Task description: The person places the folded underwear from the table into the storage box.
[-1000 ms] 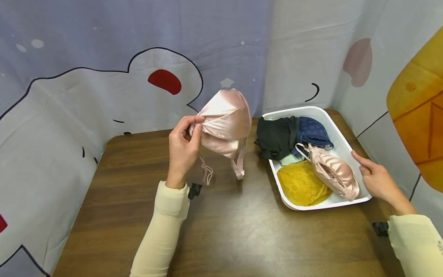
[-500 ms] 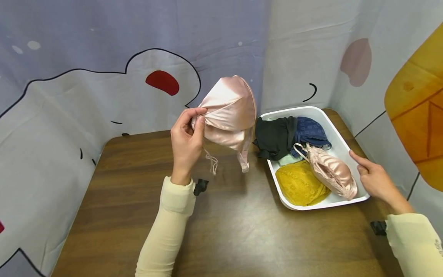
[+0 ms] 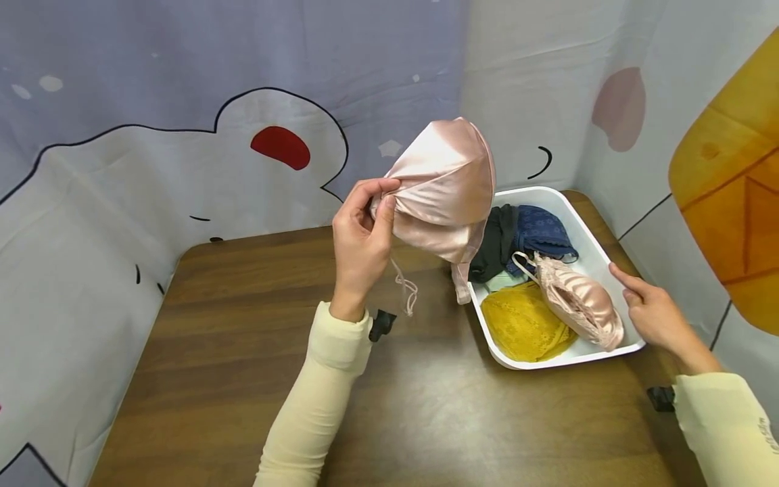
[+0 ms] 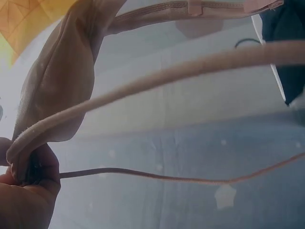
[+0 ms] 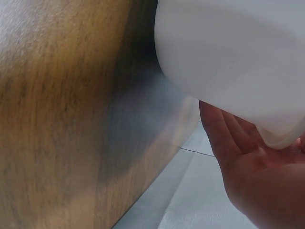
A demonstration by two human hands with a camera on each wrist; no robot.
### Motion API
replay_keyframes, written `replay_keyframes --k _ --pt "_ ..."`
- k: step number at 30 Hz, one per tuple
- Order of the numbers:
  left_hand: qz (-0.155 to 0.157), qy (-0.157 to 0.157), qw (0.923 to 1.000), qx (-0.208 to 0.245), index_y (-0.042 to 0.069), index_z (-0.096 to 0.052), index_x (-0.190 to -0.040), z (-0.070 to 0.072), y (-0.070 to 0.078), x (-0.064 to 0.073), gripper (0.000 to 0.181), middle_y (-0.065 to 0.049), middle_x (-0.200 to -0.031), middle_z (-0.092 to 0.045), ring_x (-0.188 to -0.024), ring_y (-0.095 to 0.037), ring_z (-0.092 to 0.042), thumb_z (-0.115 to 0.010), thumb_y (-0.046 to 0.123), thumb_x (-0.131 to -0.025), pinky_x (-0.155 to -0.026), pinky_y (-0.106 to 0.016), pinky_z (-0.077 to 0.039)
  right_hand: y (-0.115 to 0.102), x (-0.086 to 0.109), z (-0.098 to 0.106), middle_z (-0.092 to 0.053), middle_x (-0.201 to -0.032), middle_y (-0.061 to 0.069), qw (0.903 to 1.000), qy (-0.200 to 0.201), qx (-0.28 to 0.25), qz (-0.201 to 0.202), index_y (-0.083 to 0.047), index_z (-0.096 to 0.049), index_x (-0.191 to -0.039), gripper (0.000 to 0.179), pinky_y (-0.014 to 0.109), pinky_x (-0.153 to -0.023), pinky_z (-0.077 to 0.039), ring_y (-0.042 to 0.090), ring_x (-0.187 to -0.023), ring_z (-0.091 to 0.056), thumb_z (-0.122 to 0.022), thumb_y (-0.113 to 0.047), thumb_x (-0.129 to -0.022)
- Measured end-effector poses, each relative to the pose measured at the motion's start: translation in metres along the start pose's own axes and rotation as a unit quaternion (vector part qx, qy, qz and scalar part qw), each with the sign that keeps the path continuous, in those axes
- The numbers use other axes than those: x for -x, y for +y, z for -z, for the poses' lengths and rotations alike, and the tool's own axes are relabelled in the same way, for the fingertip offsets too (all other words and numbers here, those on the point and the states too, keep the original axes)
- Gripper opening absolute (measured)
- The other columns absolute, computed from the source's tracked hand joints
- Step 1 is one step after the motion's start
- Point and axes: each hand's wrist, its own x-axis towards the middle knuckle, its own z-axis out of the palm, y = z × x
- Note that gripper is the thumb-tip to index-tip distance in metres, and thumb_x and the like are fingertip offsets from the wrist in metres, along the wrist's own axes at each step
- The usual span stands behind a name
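Note:
My left hand (image 3: 365,233) pinches a pink satin bra (image 3: 447,176) at one end, between thumb and fingers, and holds it up above the table. Its cup bulges out to the right, and a strap and a thin cord hang below. In the left wrist view the bra (image 4: 59,81) and its thin straps stretch away from the pinching fingers. My right hand (image 3: 660,318) grips the right rim of a white plastic basin (image 3: 608,267). From the right wrist view, fingers curl under the rim of the basin (image 5: 228,62).
In the basin lie a yellow lace piece (image 3: 526,321), another pink satin bra (image 3: 581,301), a navy blue bra (image 3: 541,230) and black cloth (image 3: 494,247), partly behind the held bra. The brown wooden table (image 3: 243,379) meets a patterned curtain (image 3: 152,182) at the back.
My left hand has moved right and up with the pink satin bra, which now overlaps the basin's left side in view. The right hand stays on the rim.

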Motion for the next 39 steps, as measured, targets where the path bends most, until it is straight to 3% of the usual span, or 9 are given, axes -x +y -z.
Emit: replay_keyframes --k 11,16,19,23,27,30,33,36,39 --pt "-0.007 -0.033 0.9986 0.04 -0.016 -0.059 -0.102 -0.039 0.009 0.0 0.014 -0.022 -0.101 -0.058 -0.098 -0.024 -0.056 -0.053 -0.009 -0.091 -0.085 -0.032 -0.046 -0.002 0.001 -0.001 -0.036 -0.132 0.039 1.0 0.002 -0.003 0.001 -0.004 -0.035 -0.144 0.045 0.055 -0.077 -0.033 0.043 -0.093 -0.042 -0.032 -0.004 -0.099" --pt "-0.017 -0.049 0.9976 0.047 -0.02 -0.057 -0.1 -0.061 0.03 0.0 0.013 -0.027 -0.099 -0.057 -0.096 -0.03 -0.056 -0.052 -0.016 -0.088 -0.086 -0.034 -0.046 -0.003 0.002 -0.001 -0.039 -0.131 0.039 1.0 0.005 -0.006 0.002 -0.004 -0.036 -0.143 0.045 0.053 -0.075 -0.033 0.042 -0.091 -0.043 -0.033 -0.004 -0.099" --pt "-0.023 -0.065 0.9964 0.049 -0.021 -0.056 -0.098 -0.075 0.044 0.0 0.013 -0.029 -0.098 -0.056 -0.095 -0.033 -0.055 -0.051 -0.019 -0.087 -0.085 -0.034 -0.047 -0.003 0.002 -0.002 -0.041 -0.13 0.038 0.9999 0.008 -0.005 0.004 -0.004 -0.037 -0.143 0.044 0.045 -0.073 -0.034 0.041 -0.089 -0.043 -0.035 -0.004 -0.099" --pt "-0.024 -0.087 0.9942 0.059 -0.02 -0.057 -0.098 -0.091 0.053 0.001 0.012 -0.027 -0.098 -0.057 -0.092 -0.026 -0.055 -0.052 -0.017 -0.087 -0.077 -0.029 -0.047 -0.004 0.003 -0.004 -0.044 -0.128 0.036 0.9999 0.008 -0.002 0.013 -0.001 -0.039 -0.142 0.043 0.042 -0.075 -0.036 0.042 -0.094 -0.046 -0.036 -0.004 -0.099" --pt "-0.03 -0.1 0.9924 0.065 -0.02 -0.057 -0.097 -0.103 0.063 0.001 0.012 -0.028 -0.097 -0.057 -0.088 -0.025 -0.055 -0.052 -0.017 -0.087 -0.071 -0.026 -0.046 -0.003 0.003 -0.006 -0.057 -0.103 0.033 0.9991 0.024 0.012 0.033 0.005 -0.056 -0.123 0.032 0.047 -0.07 -0.039 0.041 -0.085 -0.05 -0.04 0.0 -0.096" --pt "-0.035 -0.103 0.9923 0.059 -0.019 -0.057 -0.097 -0.108 0.061 0.006 0.011 -0.027 -0.096 -0.057 -0.086 -0.026 -0.055 -0.052 -0.017 -0.087 -0.069 -0.026 -0.046 -0.003 0.003 -0.007 -0.054 -0.078 0.022 0.9981 0.04 0.023 0.04 0.007 -0.059 -0.095 0.018 0.041 -0.06 -0.035 0.032 -0.07 -0.046 -0.043 0.002 -0.094" --pt "-0.034 -0.102 0.9934 0.041 -0.018 -0.057 -0.096 -0.111 0.051 0.016 0.011 -0.026 -0.097 -0.058 -0.083 -0.024 -0.054 -0.052 -0.017 -0.086 -0.065 -0.025 -0.045 -0.005 0.002 -0.008 -0.05 -0.069 0.015 0.9978 0.045 0.03 0.038 0.006 -0.058 -0.084 0.019 0.037 -0.056 -0.032 0.028 -0.064 -0.043 -0.043 0.001 -0.093" --pt "-0.028 -0.099 0.9946 0.012 -0.016 -0.058 -0.097 -0.113 0.036 0.027 0.012 -0.024 -0.097 -0.058 -0.082 -0.023 -0.054 -0.052 -0.016 -0.087 -0.062 -0.023 -0.043 -0.007 0.002 -0.008 -0.047 -0.066 0.014 0.9979 0.044 0.027 0.04 0.004 -0.056 -0.087 0.016 0.037 -0.055 -0.031 0.029 -0.064 -0.043 -0.042 0.002 -0.093" --pt "-0.022 -0.095 0.9949 -0.024 -0.014 -0.059 -0.098 -0.113 0.019 0.037 0.012 -0.022 -0.098 -0.059 -0.088 -0.023 -0.055 -0.053 -0.015 -0.087 -0.066 -0.023 -0.045 -0.01 0.004 -0.008 -0.058 -0.083 0.028 0.999 0.026 0.015 0.035 0.006 -0.059 -0.11 0.025 0.046 -0.064 -0.039 0.039 -0.078 -0.051 -0.04 0.0 -0.095"
